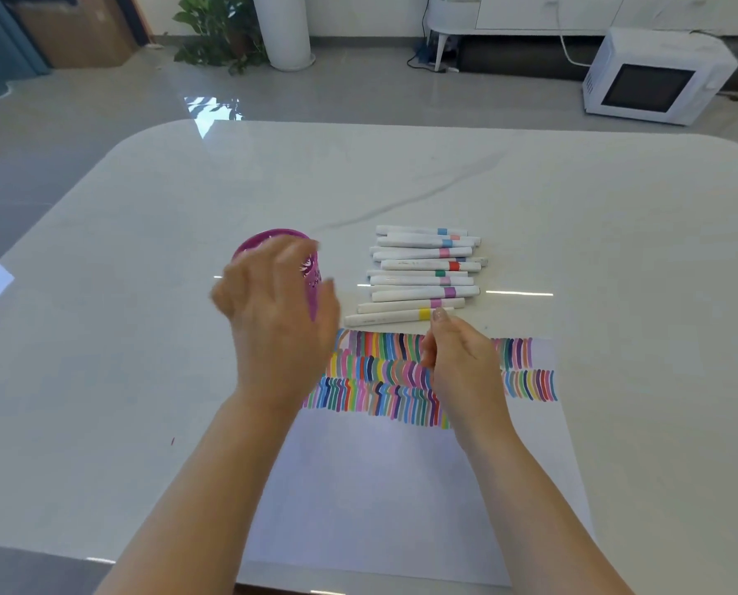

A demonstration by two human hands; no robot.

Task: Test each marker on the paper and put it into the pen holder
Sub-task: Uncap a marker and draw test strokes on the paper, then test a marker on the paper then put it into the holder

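Note:
A purple pen holder stands on the white table, mostly hidden behind my left hand. That hand is blurred, its fingers spread over the holder, and it holds nothing I can see. Several white markers with coloured bands lie in a pile to the holder's right. The nearest one has a yellow band. My right hand hovers over the paper, one fingertip touching the yellow-banded marker's end. Rows of coloured strokes fill the paper's top.
The table has rounded far corners, and its front edge runs under my forearms. On the floor beyond sit a white microwave, a potted plant and a white cabinet.

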